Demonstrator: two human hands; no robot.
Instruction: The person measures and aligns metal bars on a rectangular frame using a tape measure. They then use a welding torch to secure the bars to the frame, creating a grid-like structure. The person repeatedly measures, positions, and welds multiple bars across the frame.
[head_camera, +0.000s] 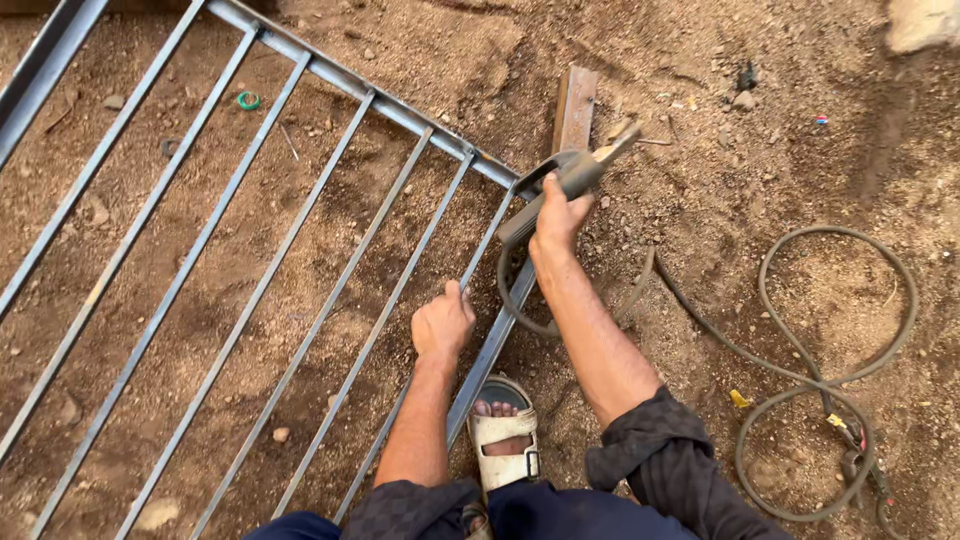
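1. A grey metal grille (230, 250) is lying flat on the bare dirt ground (720, 300), its parallel bars running from the lower left up to a long crossbar that is slanting from the top edge towards the middle.
2. A small green ring (248, 100) is sitting on the dirt between two bars near the top left.
3. The left hand (442, 322) is closing around the thin bar just inside the grille's right edge, with the fingers curled under and the thumb pointing up.
4. A sandalled foot (505, 432) is pressing down on the grille's outer right bar, just below that hand.
5. The right hand (558, 220) is wrapping fully round the grip of a grey welding electrode holder (560, 180), which is hovering at the grille's upper right corner with its tip pointing up and to the right.
6. A weathered wooden plank (575, 105) is lying on the dirt just beyond that corner.
7. A thick grey cable (800, 370) is trailing from the holder and looping in loose coils across the ground towards the right edge.
8. No containers are showing anywhere.
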